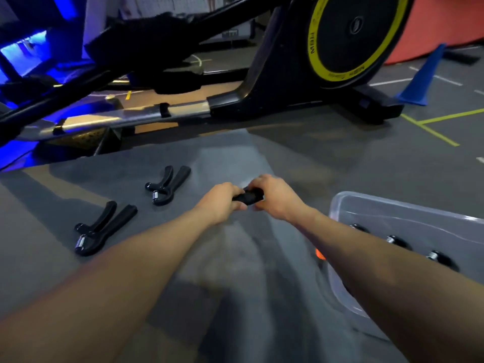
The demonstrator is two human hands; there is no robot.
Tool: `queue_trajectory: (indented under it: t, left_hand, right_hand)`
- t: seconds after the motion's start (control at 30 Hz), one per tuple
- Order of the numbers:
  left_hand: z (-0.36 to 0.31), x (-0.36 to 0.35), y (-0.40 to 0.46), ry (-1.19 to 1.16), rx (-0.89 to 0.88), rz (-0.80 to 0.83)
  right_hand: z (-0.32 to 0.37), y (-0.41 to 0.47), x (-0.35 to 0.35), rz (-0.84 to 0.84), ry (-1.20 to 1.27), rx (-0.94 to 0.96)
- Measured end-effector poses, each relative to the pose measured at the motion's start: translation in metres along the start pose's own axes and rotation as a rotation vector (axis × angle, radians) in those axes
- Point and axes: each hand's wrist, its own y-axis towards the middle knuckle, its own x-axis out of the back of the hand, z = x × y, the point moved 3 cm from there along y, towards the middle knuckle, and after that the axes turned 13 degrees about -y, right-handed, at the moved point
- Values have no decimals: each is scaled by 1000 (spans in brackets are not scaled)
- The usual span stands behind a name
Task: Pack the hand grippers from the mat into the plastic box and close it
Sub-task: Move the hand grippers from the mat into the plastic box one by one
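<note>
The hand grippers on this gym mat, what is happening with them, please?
A person is packing them away. Both hands, the left hand and the right hand, hold one black hand gripper together above the grey mat. Two more grippers, a near one and a far one, lie on the mat to the left. The clear plastic box stands open on the right, with several grippers already inside. No lid is visible.

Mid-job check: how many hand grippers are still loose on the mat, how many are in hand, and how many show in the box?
Loose on the mat: 2, the near gripper and the far gripper
Held by the left hand and right hand together: 1, the held gripper
Showing in the plastic box, partly hidden by the right arm: 3 at least
Total: 6
</note>
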Motion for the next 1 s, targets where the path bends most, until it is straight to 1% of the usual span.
queue_trajectory:
  t: [0.13, 0.2, 0.27, 0.37, 0.47, 0.53, 0.6, 0.63, 0.7, 0.8, 0.87, 0.9, 0.97, 1.0]
  left_hand:
    - [-46, -22, 6, -70, -47, -5]
    - [-65, -36, 8, -83, -76, -33]
    - [-81, -50, 9, -99, -89, -100]
    - [-104, -67, 11, -152, -106, -250]
    - [-123, -85, 16, -214, -41, -365]
    - [-136, -104, 22, -308, 34, -338]
    - [-152, -127, 27, -424, 91, -235]
    - [-161, -140, 28, -463, 113, -167]
    - [-180, -165, 29, -543, 145, -51]
    - [-206, -197, 32, -733, 153, 36]
    - [-216, -212, 35, -853, 173, 37]
    - [-218, -218, 36, -873, 184, 37]
    - [-221, -230, 40, -908, 205, 58]
    - [-223, -235, 42, -932, 220, 69]
  right_hand:
    - [-36, -29, 24, -64, -100, -35]
    - [-58, -43, 29, -60, -109, -100]
    - [-83, -58, 35, -68, -41, -211]
    - [-123, -87, 48, -97, 87, -390]
    - [-163, -115, 56, -115, 250, -564]
    - [-188, -131, 56, -125, 422, -689]
    - [-208, -146, 50, -157, 731, -783]
    - [-215, -153, 49, -179, 872, -804]
    - [-224, -167, 47, -198, 1069, -832]
    - [-236, -184, 40, -206, 1292, -881]
    - [-245, -192, 33, -161, 1332, -909]
    - [-250, -196, 30, -128, 1332, -915]
    - [-261, -204, 26, -50, 1290, -911]
    - [-266, -208, 26, -13, 1226, -909]
